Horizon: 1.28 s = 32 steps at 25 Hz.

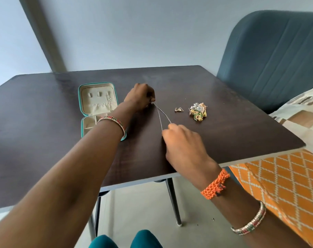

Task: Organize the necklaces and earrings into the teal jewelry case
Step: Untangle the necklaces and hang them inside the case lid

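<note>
A thin silver necklace chain point(163, 116) is stretched taut just above the dark table point(44, 122). My left hand point(141, 97) pinches its far end and my right hand point(182, 140) pinches the near end. The teal jewelry case point(79, 99) lies open to the left of my left hand, cream-lined, with a chain hanging in its lid at the right; my left forearm covers part of its lower half. A heap of gold, silver and green earrings point(198, 111) lies to the right of the chain. One small gold triangular earring point(179, 109) sits apart, just left of the heap.
A blue-grey upholstered chair point(270, 59) stands behind the table's right corner. Orange patterned fabric point(286, 179) and a striped cloth point(302, 115) lie off the right edge. The table's near edge runs under my forearms; a pale wall is behind.
</note>
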Each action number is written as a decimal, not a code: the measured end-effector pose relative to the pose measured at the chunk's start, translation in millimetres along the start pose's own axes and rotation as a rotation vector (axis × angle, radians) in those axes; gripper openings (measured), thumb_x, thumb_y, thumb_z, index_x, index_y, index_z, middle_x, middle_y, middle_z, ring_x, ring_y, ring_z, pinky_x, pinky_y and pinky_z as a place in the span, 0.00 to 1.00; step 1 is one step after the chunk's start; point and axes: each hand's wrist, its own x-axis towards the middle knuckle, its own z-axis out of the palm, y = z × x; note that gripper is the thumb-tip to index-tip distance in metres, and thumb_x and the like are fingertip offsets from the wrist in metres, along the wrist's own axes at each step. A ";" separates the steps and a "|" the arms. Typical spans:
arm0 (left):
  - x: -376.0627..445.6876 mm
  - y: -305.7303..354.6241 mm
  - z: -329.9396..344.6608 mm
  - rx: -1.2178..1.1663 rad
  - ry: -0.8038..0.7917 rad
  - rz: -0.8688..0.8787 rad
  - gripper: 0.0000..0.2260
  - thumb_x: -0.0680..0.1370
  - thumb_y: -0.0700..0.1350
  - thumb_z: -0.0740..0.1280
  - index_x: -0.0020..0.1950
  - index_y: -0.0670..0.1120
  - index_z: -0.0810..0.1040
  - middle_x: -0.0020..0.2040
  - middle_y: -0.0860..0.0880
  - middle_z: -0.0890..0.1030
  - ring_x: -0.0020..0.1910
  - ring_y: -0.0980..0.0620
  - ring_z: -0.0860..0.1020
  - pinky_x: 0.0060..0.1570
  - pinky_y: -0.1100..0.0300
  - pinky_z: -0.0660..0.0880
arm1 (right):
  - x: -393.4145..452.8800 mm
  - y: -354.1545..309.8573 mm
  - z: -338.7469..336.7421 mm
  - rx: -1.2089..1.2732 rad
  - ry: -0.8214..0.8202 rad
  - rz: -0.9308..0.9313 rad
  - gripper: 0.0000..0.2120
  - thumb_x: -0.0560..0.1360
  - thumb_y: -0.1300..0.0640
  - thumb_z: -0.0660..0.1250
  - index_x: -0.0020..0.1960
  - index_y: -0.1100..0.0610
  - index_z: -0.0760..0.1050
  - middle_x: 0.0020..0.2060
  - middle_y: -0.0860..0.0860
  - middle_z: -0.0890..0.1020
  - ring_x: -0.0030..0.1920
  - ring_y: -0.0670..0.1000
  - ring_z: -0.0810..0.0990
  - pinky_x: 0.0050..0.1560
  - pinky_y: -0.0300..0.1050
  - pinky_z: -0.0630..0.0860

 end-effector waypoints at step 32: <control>-8.1 3.7 -1.6 -0.066 0.034 -0.143 0.07 0.74 0.33 0.65 0.47 0.38 0.81 0.46 0.39 0.82 0.42 0.45 0.79 0.43 0.59 0.71 | -13.9 -10.9 -2.9 0.094 0.045 0.009 0.09 0.77 0.59 0.58 0.51 0.57 0.76 0.50 0.54 0.77 0.53 0.55 0.73 0.46 0.45 0.65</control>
